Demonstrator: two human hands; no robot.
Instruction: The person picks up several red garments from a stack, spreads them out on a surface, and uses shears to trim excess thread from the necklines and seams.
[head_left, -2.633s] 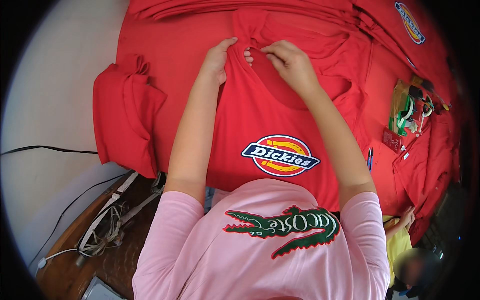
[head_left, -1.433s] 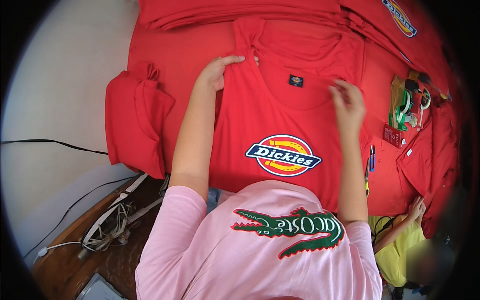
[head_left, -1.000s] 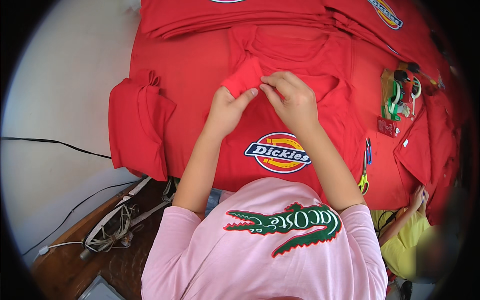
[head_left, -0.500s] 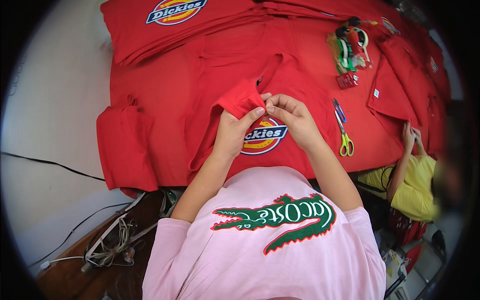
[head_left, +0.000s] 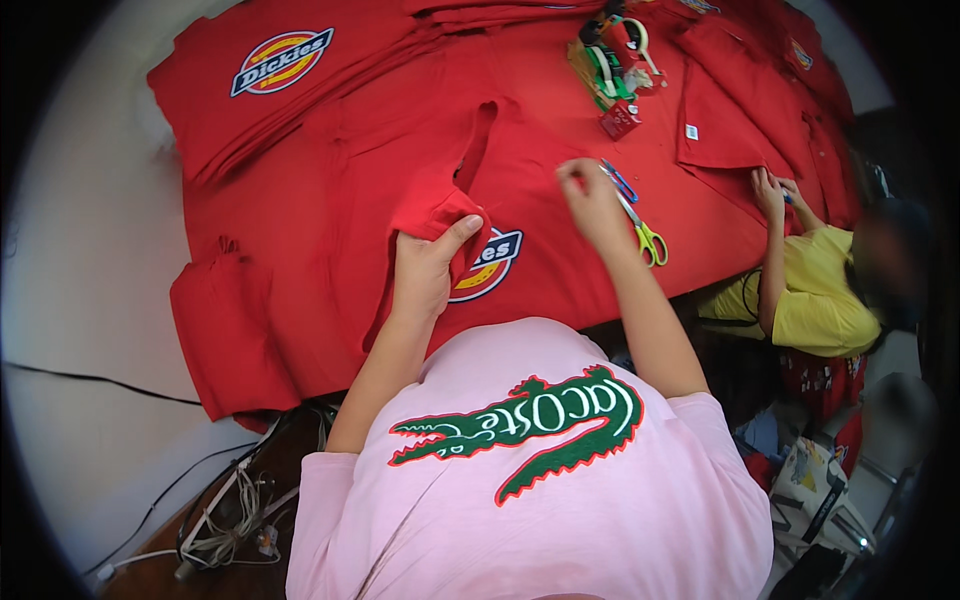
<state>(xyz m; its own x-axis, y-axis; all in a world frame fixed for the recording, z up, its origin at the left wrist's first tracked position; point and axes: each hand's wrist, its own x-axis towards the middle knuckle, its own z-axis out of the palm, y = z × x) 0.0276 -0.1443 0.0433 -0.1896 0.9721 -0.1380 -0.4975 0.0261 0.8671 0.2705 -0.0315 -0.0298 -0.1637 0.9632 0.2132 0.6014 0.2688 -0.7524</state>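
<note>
A red shirt (head_left: 545,215) with a round printed patch on its front lies spread over the table before me. My left hand (head_left: 425,270) grips a folded-up edge of it, the thumb pressed on top and the fingers beneath. Clear of the cloth, my right hand (head_left: 592,205) is raised to the right, its fingers bent together. Whether they pinch anything is too small to make out. Just beside that hand are blue thread snips (head_left: 620,182) and scissors with yellow-green handles (head_left: 652,244), both on the red cloth.
Red garments (head_left: 215,125) are stacked at the far left. Farther back stands a tape dispenser (head_left: 607,78) beside a small red box (head_left: 620,120). At right, a co-worker's hands (head_left: 772,195) hold another red garment (head_left: 725,140). Cables (head_left: 235,520) hang below the table's left end.
My right hand has left the shirt's edge and moved right, toward the snips and scissors. My left hand keeps its hold. The whole view has shifted and turned somewhat.
</note>
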